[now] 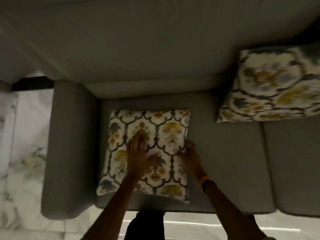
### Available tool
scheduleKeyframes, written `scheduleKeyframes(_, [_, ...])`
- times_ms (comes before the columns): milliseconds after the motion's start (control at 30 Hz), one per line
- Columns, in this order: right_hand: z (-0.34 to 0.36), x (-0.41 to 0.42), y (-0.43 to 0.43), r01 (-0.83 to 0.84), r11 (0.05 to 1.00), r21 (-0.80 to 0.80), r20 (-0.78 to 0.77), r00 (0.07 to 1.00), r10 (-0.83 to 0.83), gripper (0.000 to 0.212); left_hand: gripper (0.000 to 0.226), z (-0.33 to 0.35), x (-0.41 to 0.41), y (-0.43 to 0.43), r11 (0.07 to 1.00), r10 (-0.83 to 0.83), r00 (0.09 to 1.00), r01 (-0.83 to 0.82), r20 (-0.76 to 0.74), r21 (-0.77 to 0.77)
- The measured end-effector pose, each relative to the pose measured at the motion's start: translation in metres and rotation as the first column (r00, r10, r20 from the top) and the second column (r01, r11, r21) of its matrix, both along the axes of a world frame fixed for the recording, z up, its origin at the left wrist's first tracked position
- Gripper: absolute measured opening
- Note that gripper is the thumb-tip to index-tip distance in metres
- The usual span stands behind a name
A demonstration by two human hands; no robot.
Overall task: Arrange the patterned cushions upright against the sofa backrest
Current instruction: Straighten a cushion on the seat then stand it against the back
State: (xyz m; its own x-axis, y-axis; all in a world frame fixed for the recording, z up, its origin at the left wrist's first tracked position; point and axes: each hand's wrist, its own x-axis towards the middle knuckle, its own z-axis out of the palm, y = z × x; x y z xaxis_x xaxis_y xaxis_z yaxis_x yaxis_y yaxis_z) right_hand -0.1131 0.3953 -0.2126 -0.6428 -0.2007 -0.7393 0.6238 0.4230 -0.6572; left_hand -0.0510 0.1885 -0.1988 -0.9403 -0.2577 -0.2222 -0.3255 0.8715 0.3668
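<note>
A cream cushion with dark trellis lines and yellow and grey flowers (166, 129) lies flat on the grey sofa seat (225, 161), near the left armrest. My left hand (138, 153) rests flat on its middle, fingers together and extended. My right hand (190, 155) grips the cushion's right edge. A second cushion of the same pattern (270, 85) leans tilted against the sofa backrest (155, 58) at the right, blurred.
The grey left armrest (69, 149) stands beside the flat cushion. A seam between seat cushions (265, 167) runs at the right. Pale marble floor (26, 135) lies left of and in front of the sofa. An orange band is on my right wrist.
</note>
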Motion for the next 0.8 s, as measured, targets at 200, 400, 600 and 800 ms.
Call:
scheduleKeyframes(200, [-0.005, 0.011, -0.049, 0.107, 0.991, -0.078, 0.052, 0.993, -0.103, 0.125, 0.119, 0.0, -0.008, -0.109, 0.559, 0.578, 0.665, -0.745, 0.472, 0.365])
scheduleKeyframes(400, [0.043, -0.014, -0.083, 0.056, 0.988, -0.144, -0.201, 0.976, -0.085, 0.083, 0.103, 0.039, -0.02, -0.162, 0.362, 0.587, 0.721, -0.64, 0.367, 0.678])
scheduleKeyframes(600, [0.068, -0.081, -0.129, 0.07, 0.992, -0.103, -0.483, 0.868, -0.112, 0.117, 0.103, 0.067, -0.048, -0.209, 0.584, 0.565, 0.821, -0.328, -0.083, 0.742])
scheduleKeyframes(800, [0.05, -0.113, -0.163, -0.034, 0.989, -0.141, -0.436, 0.9, -0.031, 0.111, 0.141, 0.023, -0.082, -0.234, 0.654, 0.361, 0.924, -0.346, 0.125, 0.673])
